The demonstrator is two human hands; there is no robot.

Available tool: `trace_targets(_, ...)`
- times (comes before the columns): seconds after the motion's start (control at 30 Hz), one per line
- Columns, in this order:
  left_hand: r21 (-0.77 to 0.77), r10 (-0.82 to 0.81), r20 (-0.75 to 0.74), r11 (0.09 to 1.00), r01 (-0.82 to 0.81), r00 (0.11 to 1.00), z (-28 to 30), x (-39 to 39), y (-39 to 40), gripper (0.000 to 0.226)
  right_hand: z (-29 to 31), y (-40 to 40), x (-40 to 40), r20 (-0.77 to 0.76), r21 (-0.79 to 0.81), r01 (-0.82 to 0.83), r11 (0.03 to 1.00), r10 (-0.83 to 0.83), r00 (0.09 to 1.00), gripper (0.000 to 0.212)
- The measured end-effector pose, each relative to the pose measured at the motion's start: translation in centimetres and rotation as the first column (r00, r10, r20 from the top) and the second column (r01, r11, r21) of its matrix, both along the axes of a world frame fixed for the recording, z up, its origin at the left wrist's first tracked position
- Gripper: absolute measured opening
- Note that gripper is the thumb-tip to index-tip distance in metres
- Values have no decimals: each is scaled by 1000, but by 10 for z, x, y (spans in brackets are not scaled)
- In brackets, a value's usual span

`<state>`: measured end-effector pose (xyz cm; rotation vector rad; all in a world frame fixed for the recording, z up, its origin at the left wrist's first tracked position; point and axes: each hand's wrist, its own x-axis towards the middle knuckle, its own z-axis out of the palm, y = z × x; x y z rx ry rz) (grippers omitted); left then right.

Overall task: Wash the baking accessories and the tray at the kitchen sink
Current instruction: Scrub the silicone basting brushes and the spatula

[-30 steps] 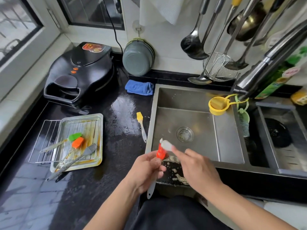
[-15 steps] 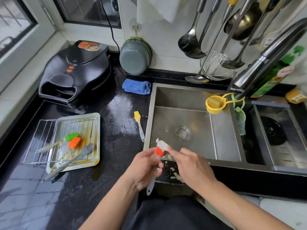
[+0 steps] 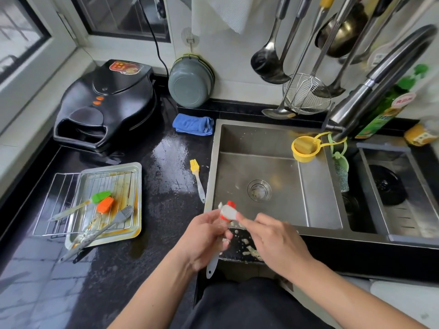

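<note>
1. The left hand (image 3: 204,236) has its fingers (image 3: 219,216) curled round a red brush (image 3: 229,207), gripping it near the head; the pale handle hangs down below the palm, over the sink's near edge.
2. The right hand (image 3: 273,238) pinches a small whitish pad (image 3: 228,213) against the brush head, so the scrubbing of this brush looks to be in progress.
3. The sink (image 3: 273,143) is dry-looking, with crumbs on its near rim; no water runs from the tap (image 3: 370,91).
4. A yellow brush (image 3: 197,179) lies on the wet worktop (image 3: 166,150) just left of the sink, probably already washed.
5. Well left of the sink, the tray (image 3: 133,229) is greasy and carries a rack (image 3: 54,210), green brush (image 3: 99,197), orange brush (image 3: 104,205) and grey brush (image 3: 118,217): all seemingly unwashed, so most of the job is left.
</note>
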<state>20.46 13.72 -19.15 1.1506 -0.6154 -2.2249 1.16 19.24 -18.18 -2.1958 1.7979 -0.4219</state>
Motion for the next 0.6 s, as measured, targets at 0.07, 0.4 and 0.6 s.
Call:
trace_targets(0.07,-2,4,33,1000,-4,999,-2,0,0,32,4,10,6,10,-9,-58,998,58,998,55)
trace_targets(0.4,-23,16,11,1000,-16,1000,2,10,-4,26,1,7,8,-17,12,-10,1000,11,1000,58)
trace_targets(0.6,-58,-13,-25,998,12,1000,5,6,2,26,4,-11,11,1,-32,48,998,-48,999,52)
